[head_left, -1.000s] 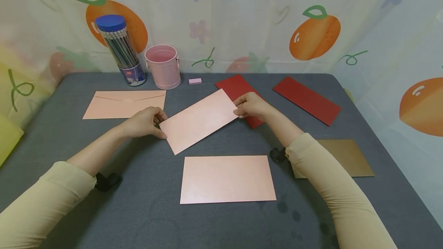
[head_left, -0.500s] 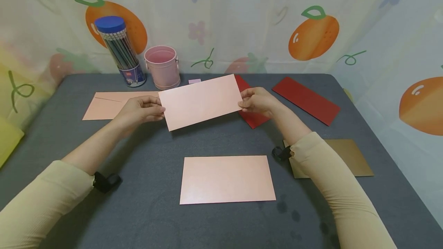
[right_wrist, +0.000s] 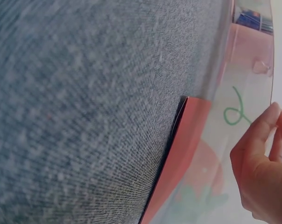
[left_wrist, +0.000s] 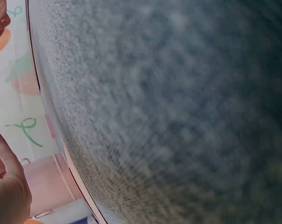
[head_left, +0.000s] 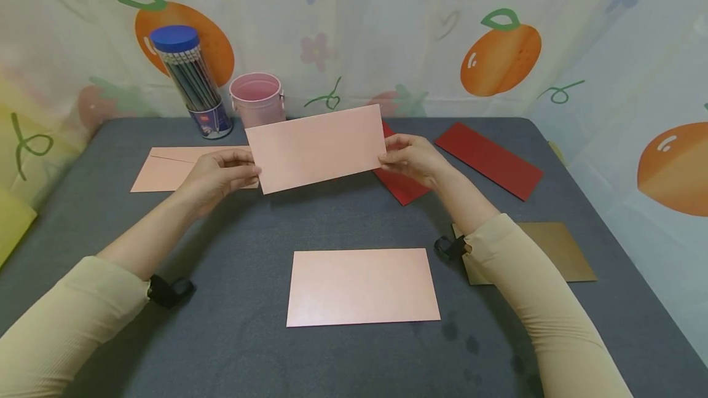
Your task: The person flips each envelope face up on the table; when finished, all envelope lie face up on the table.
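A plain pink envelope (head_left: 321,149) is held up above the far middle of the table, its right end higher than its left. My left hand (head_left: 218,177) pinches its left edge between thumb and fingers. At the opposite short edge, my right hand (head_left: 412,157) grips it the same way. Below lies a second pink envelope (head_left: 363,287), flat with its plain side up. A third pink envelope (head_left: 166,169), flap lines showing, lies behind my left hand and is partly covered. Behind my right hand a red envelope (head_left: 399,186) is partly hidden.
A pink bucket (head_left: 257,103) and a blue-lidded tub of pencils (head_left: 193,81) stand at the back left. Another red envelope (head_left: 489,161) lies at the right. My right sleeve overlaps a gold envelope (head_left: 558,253). A small pink block (left_wrist: 49,126) shows in the left wrist view.
Both hands have raised the held envelope up and away, and it has tilted closer to level. It now overlaps the bucket's lower part and hides the small pink block in the head view.
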### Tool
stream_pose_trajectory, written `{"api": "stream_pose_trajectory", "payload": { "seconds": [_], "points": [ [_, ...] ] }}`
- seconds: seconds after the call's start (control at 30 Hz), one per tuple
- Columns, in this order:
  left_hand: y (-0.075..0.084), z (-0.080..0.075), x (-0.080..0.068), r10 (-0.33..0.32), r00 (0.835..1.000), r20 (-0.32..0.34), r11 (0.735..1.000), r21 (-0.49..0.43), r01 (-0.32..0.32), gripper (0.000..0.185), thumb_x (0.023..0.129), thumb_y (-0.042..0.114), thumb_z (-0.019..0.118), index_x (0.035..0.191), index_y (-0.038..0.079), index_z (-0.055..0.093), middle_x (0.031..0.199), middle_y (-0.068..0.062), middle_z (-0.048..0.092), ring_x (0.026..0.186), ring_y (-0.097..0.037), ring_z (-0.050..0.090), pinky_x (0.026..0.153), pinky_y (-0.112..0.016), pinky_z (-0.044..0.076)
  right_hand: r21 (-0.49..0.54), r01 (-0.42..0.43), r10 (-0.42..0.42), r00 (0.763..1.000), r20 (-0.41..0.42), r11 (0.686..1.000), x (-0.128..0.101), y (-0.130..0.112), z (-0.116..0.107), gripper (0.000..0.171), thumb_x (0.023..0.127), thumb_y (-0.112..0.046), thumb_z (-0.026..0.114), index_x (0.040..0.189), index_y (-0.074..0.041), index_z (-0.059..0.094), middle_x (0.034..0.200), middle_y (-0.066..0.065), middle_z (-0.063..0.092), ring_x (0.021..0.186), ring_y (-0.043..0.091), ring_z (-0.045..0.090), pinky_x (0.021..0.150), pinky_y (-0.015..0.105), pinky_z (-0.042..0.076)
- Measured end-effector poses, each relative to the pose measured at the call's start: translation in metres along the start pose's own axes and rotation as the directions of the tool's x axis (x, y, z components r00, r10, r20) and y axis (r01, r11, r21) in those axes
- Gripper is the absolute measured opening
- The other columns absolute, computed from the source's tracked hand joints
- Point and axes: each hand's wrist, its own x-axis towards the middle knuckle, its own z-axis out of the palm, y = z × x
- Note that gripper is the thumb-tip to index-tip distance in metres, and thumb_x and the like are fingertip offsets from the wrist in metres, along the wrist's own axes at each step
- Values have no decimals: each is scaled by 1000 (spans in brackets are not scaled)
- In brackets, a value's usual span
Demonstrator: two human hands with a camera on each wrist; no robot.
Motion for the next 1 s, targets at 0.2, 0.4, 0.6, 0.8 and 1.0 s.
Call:
{"api": "stream_pose_trajectory", "payload": {
  "seconds": [0.2,0.4,0.6,0.8,1.0],
  "points": [
    [2,-1,-2,39,999,-18,999,-20,-40,13,91,1,67,90,13,71,88,6,69,84,-6,68,80,-17,58,70,21,-23,999,27,997,-1,-1,1,21,93,6,59,88,-13,66,83,-2,70,78,10,70,81,23,57],
    [2,-5,-2,60,998,-35,998,7,-60,15,93,5,66,90,18,73,95,11,72,93,-2,66,85,-12,54,49,34,-36,998,42,998,-1,0,-1,27,96,5,55,83,-16,67,94,-2,68,87,9,70,95,27,56],
    [1,-7,-4,88,996,-13,996,1,-88,16,96,10,63,97,20,75,104,15,70,105,-1,59,87,-13,54,-2,72,-72,997,31,997,0,3,0,33,99,0,50,86,-21,72,122,2,57,96,10,65,87,21,55],
    [3,-8,-3,63,998,5,996,-67,-62,18,96,8,62,98,17,78,103,13,74,98,0,65,82,-17,57,-6,82,-82,996,32,997,-2,3,2,28,97,-1,56,89,-21,73,125,2,57,98,13,64,85,22,55],
    [3,-9,-4,7,999,-50,1000,3,-7,15,93,7,67,98,18,76,99,13,72,87,-2,64,76,-16,58,-35,66,-64,997,50,997,-4,2,3,21,96,-1,57,110,-11,70,113,-1,64,91,12,66,78,23,57]
  ]
}}
